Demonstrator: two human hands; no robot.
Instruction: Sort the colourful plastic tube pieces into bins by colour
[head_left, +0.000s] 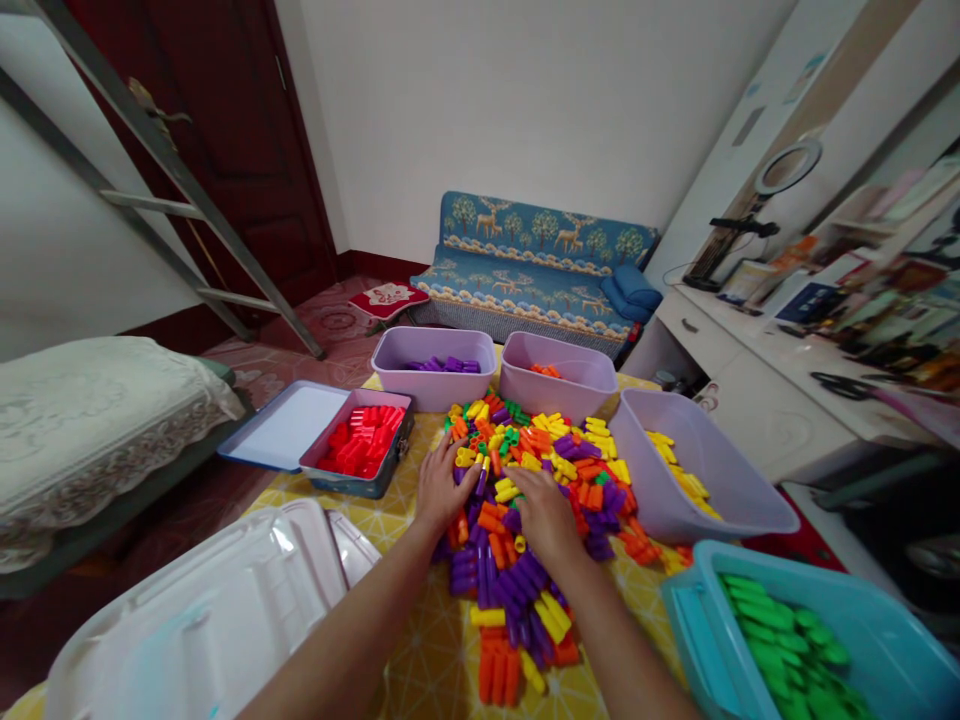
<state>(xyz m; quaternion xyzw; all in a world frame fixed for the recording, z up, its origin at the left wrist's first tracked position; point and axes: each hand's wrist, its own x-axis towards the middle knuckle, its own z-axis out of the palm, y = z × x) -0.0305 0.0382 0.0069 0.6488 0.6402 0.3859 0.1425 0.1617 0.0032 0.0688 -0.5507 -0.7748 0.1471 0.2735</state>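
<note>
A mixed heap of small tube-shaped plastic pieces (517, 570), in purple, orange, yellow and some green, lies on a yellow patterned tablecloth (427, 640). Many sit side by side in small bundles. My left hand (441, 487) rests on the heap's left side, thumb apart from the fingers, beside purple and yellow pieces. Opposite it, my right hand (546, 508) reaches over the middle with its fingers stretched toward yellow pieces (507, 490); its thumb is hidden. Neither hand shows a piece clearly gripped.
Behind the heap stand lilac bins with purple pieces (450, 366) and orange pieces (547, 370). Another lilac bin (660, 510) holds yellow pieces; a turquoise bin (679, 600) holds green ones. Left are an open tin (390, 475) of red pieces and white lids (210, 610). A sofa (525, 270) stands beyond.
</note>
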